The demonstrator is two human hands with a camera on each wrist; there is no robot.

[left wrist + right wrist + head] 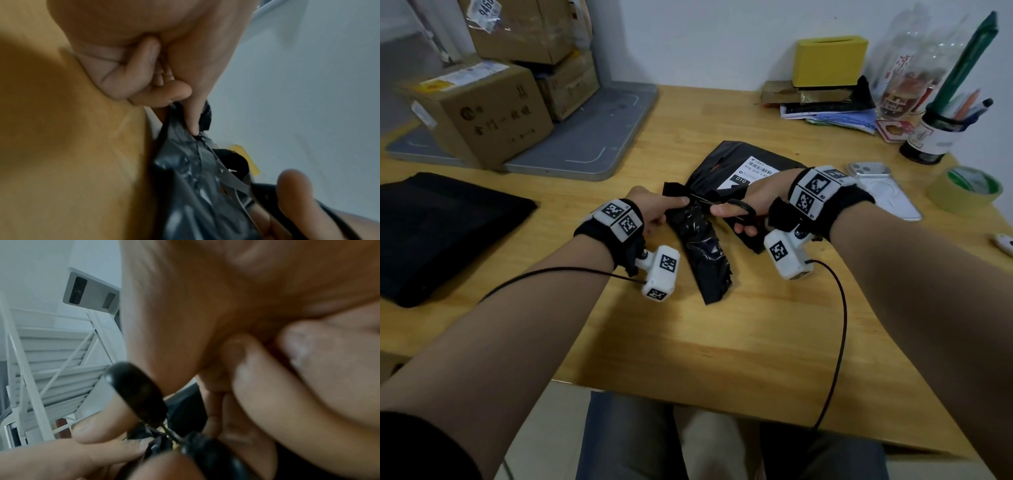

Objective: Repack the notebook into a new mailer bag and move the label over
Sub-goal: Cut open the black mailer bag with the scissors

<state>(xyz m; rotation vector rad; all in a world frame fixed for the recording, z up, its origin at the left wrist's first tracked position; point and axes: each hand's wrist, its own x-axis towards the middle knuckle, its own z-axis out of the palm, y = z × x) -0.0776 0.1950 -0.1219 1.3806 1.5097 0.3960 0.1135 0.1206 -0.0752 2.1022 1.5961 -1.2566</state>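
Between my hands lies the crumpled black plastic mailer bag (702,236). My left hand (654,210) pinches its bunched upper edge between thumb and forefinger. My right hand (748,205) is curled through the loops of the black-handled scissors (729,207), blades at that pinched fold. The film looks thin, slick and limp; I judge it will slide unless held taut close to the cut, and the notebook inside, unseen, should give it stiffness lower down. Just past my right hand, the white shipping label (753,173) is stuck on the bag. It probably tears easily, so lift from a corner. Left of my left hand, a flat black folded bag (445,229). Right of my right hand, a clear phone case (883,192) and a tape roll (964,190). Nothing blocks the cut.
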